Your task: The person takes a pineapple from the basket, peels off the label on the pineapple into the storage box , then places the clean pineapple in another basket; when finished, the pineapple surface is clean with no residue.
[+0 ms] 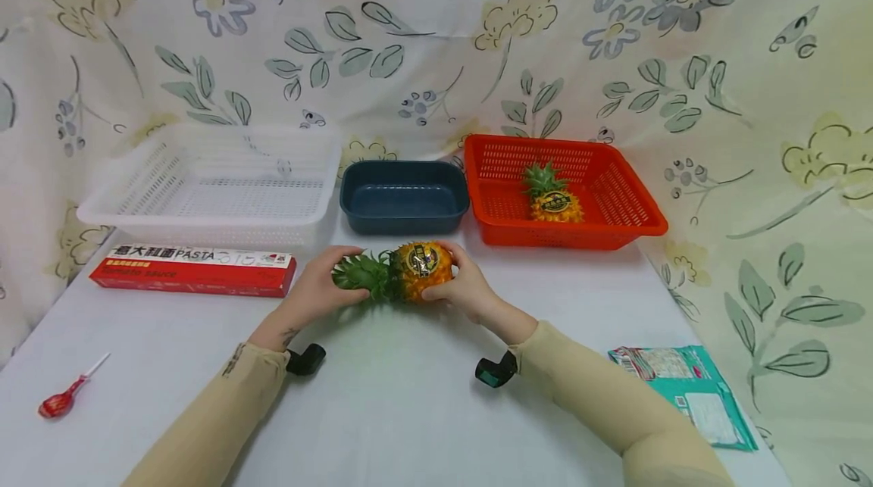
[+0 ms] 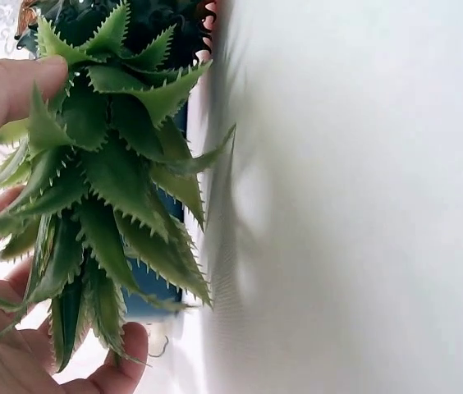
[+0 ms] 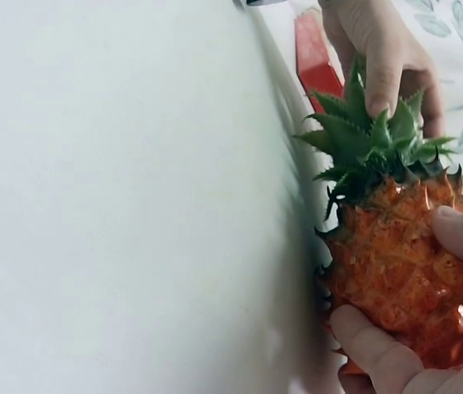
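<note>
A small orange pineapple [image 1: 424,275] with a black-and-gold label lies sideways between both hands, its green crown toward the left. My left hand [image 1: 319,286] holds the crown [image 2: 108,164], thumb along the near side and fingers around the far side. At the fruit's other end, my right hand [image 1: 470,286] grips the orange body [image 3: 404,271]; its thumb and fingers press into the spiky skin. Another pineapple [image 1: 555,203] with a similar label sits inside the red basket [image 1: 573,237], to the right behind the hands.
Behind the hands stands a dark blue tub [image 1: 405,223], with a white basket [image 1: 204,223] left of it. A red pasta box [image 1: 194,279] lies in front of that basket. A lollipop [image 1: 61,400] is at front left, a teal packet [image 1: 702,396] by the right arm.
</note>
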Motion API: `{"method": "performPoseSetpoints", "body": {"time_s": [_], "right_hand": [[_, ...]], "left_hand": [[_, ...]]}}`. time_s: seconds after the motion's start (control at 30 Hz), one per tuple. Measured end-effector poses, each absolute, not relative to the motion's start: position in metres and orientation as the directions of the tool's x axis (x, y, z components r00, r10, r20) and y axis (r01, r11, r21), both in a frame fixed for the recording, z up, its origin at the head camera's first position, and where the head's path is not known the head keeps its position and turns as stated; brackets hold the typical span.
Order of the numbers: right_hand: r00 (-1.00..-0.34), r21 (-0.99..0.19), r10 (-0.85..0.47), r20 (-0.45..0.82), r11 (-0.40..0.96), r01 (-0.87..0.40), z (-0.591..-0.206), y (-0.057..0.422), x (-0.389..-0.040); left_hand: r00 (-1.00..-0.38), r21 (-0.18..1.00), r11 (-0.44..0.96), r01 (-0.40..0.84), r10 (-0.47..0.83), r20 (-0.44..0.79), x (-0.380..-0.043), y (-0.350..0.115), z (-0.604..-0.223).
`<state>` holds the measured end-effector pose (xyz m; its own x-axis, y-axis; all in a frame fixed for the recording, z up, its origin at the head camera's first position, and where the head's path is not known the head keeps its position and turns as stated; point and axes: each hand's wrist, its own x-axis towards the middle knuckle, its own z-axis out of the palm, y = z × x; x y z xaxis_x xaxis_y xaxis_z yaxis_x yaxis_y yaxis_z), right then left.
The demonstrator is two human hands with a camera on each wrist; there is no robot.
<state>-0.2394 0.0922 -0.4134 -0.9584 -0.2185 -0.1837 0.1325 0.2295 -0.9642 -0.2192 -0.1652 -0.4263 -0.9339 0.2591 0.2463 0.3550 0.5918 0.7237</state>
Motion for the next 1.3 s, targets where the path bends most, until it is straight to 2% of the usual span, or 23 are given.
{"method": "performPoseSetpoints", "body": {"time_s": [0.17,0.83,1.3], "right_hand": [[-0.951,-0.96,-0.211,-0.226,0.216,0.18,-0.413,0.09,-0.251],[-0.952,-0.966,-0.198,-0.233,0.158,0.204,-0.413,0.089,-0.275],[-0.956,-0.964,-0.221,-0.194,0.226,0.143,-0.408,0.09,-0.276]], "left_hand": [[-0.947,0.73,0.604,0.319,0.239,0.216,-0.227,-0.165,-0.426],[-0.979,0.665,0.72,0.198,0.184,0.092,-0.247,-0.156,-0.416],[-0.974,0.623,0.749,0.226,0.192,0.123,-0.252,-0.153,-0.416]]}}
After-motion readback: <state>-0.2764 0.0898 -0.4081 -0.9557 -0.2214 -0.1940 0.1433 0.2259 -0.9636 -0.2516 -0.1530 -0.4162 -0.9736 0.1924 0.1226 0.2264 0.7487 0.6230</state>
